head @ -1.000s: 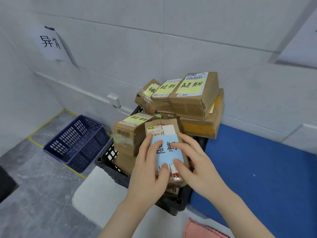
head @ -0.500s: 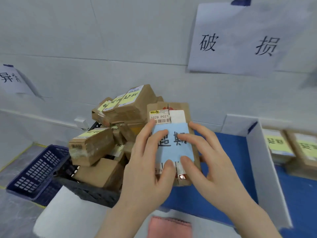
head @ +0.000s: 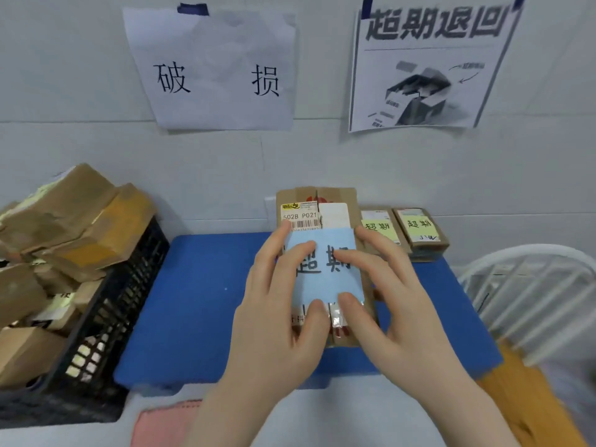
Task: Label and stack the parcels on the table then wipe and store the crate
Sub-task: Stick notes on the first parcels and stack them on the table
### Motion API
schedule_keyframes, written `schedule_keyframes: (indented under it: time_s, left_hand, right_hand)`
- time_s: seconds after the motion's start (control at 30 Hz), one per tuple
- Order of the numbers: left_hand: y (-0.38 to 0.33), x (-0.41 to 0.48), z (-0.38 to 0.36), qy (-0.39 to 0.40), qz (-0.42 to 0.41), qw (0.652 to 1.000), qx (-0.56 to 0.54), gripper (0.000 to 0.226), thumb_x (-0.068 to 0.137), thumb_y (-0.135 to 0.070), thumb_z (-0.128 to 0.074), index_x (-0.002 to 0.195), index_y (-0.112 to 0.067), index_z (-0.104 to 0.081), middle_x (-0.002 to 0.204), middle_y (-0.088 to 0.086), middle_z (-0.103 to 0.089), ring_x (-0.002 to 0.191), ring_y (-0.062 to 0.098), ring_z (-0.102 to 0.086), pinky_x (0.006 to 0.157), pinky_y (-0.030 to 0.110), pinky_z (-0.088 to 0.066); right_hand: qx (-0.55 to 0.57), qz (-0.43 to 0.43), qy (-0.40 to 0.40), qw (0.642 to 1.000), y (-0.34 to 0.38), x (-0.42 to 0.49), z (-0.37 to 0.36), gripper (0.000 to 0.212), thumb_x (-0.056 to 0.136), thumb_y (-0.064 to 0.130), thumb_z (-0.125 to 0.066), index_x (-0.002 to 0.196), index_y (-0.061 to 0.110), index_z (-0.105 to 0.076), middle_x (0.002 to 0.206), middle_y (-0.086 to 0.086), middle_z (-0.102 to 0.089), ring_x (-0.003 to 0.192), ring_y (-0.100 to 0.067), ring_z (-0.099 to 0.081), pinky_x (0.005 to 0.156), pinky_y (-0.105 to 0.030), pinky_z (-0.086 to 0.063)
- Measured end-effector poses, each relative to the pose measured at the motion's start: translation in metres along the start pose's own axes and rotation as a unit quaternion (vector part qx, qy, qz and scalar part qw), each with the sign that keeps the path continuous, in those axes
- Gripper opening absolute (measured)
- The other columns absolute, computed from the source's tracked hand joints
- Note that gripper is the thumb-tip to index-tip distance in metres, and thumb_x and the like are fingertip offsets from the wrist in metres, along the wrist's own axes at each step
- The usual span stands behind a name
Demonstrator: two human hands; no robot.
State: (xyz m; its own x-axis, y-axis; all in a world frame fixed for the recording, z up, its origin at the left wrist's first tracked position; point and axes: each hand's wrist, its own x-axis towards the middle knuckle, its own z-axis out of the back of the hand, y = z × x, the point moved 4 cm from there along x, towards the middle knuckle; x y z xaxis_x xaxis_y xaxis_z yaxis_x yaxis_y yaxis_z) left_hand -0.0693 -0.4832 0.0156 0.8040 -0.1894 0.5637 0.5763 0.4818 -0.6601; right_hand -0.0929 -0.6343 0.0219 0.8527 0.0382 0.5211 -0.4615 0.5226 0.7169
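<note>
Both hands [head: 329, 304] holding blue-labelled parcel [head: 317, 201] above blue mat [head: 200, 301], black crate [head: 106, 317] left

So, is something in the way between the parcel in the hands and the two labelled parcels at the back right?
Nothing visible. The parcel, held by the left hand and right hand, is just left of the labelled parcels, with only bare blue mat below.
</note>
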Motion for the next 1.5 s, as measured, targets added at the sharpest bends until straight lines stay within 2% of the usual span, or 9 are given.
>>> schedule_keyframes:
  time_s: [0.2,0.37,0.5,0.6,0.77,0.93,1.1,1.23,1.5]
  left_hand:
    - [-0.002,0.014,-0.050,0.028,0.000,0.999,-0.040,0.052,0.080,-0.034,-0.043,0.132,-0.026,-0.044,0.152,-0.018,-0.020,0.134,0.013,-0.035,0.075,0.034,-0.056]
    - [0.012,0.017,-0.097,0.065,0.020,0.996,-0.064,0.052,0.081,-0.035,-0.043,0.133,-0.031,-0.039,0.153,-0.020,-0.016,0.135,0.014,-0.035,0.075,0.033,-0.057]
    - [0.033,0.011,-0.144,0.118,0.075,0.990,-0.026,0.053,0.080,-0.042,-0.039,0.133,-0.038,-0.035,0.152,-0.028,-0.009,0.133,0.010,-0.035,0.078,0.034,-0.056]
    - [0.055,0.000,-0.180,0.157,0.139,0.978,0.011,0.055,0.079,-0.043,-0.037,0.134,-0.038,-0.034,0.150,-0.032,-0.006,0.131,0.004,-0.032,0.080,0.030,-0.055]
    - [0.084,-0.012,-0.220,0.180,0.228,0.956,0.029,0.053,0.082,-0.031,-0.041,0.135,-0.034,-0.035,0.150,-0.027,-0.012,0.130,0.005,-0.035,0.083,0.031,-0.054]
    - [0.102,0.008,-0.223,0.148,0.254,0.955,0.050,0.044,0.090,-0.021,-0.048,0.132,-0.031,-0.040,0.150,-0.024,-0.020,0.127,0.005,-0.040,0.079,0.032,-0.057]
    - [0.110,0.014,-0.209,0.137,0.258,0.945,0.149,0.044,0.092,-0.023,-0.047,0.135,-0.027,-0.039,0.151,-0.013,-0.025,0.131,0.009,-0.035,0.097,0.030,-0.048]
    - [0.111,0.030,-0.210,0.145,0.241,0.936,0.213,0.044,0.093,-0.025,-0.047,0.137,-0.026,-0.039,0.150,-0.007,-0.029,0.129,0.016,-0.035,0.102,0.030,-0.041]
    - [0.120,0.042,-0.209,0.155,0.240,0.917,0.279,0.042,0.096,-0.028,-0.045,0.137,-0.024,-0.040,0.150,-0.005,-0.032,0.130,0.016,-0.033,0.090,0.030,-0.048]
  right_hand:
    - [-0.039,-0.028,-0.030,0.998,-0.034,-0.002,0.027,0.038,0.088,0.039,-0.052,0.126,0.034,-0.053,0.148,0.020,-0.031,0.136,-0.006,-0.035,0.084,-0.006,-0.046]
    - [-0.056,-0.058,-0.035,0.996,-0.075,-0.007,0.040,0.038,0.088,0.041,-0.050,0.126,0.038,-0.051,0.148,0.018,-0.032,0.135,-0.006,-0.037,0.080,-0.009,-0.049]
    - [-0.036,-0.114,-0.007,0.993,-0.128,-0.020,0.042,0.037,0.089,0.043,-0.051,0.125,0.036,-0.052,0.146,0.021,-0.030,0.133,0.000,-0.035,0.080,-0.008,-0.049]
    - [-0.005,-0.154,0.032,0.987,-0.175,-0.031,0.035,0.033,0.092,0.029,-0.059,0.124,0.034,-0.054,0.143,0.023,-0.031,0.129,0.005,-0.038,0.078,-0.005,-0.047]
    - [0.016,-0.202,0.104,0.974,-0.235,-0.040,0.017,0.036,0.091,0.022,-0.061,0.123,0.036,-0.054,0.142,0.028,-0.027,0.127,0.003,-0.039,0.079,-0.007,-0.048]
    - [0.035,-0.177,0.132,0.975,-0.253,-0.019,0.004,0.038,0.090,0.029,-0.063,0.126,0.038,-0.056,0.145,0.024,-0.027,0.126,0.005,-0.040,0.077,-0.008,-0.049]
    - [0.016,-0.148,0.172,0.974,-0.256,-0.004,-0.016,0.040,0.091,0.030,-0.061,0.130,0.035,-0.055,0.148,0.022,-0.022,0.130,-0.001,-0.037,0.093,-0.027,-0.052]
    - [0.017,-0.160,0.163,0.973,-0.261,0.006,-0.022,0.039,0.090,0.025,-0.062,0.128,0.031,-0.056,0.147,0.021,-0.024,0.128,-0.005,-0.041,0.092,-0.032,-0.053]
    - [0.020,-0.163,0.175,0.971,-0.266,0.019,-0.032,0.038,0.093,0.027,-0.059,0.131,0.029,-0.053,0.148,0.019,-0.022,0.132,-0.006,-0.037,0.096,-0.034,-0.051]
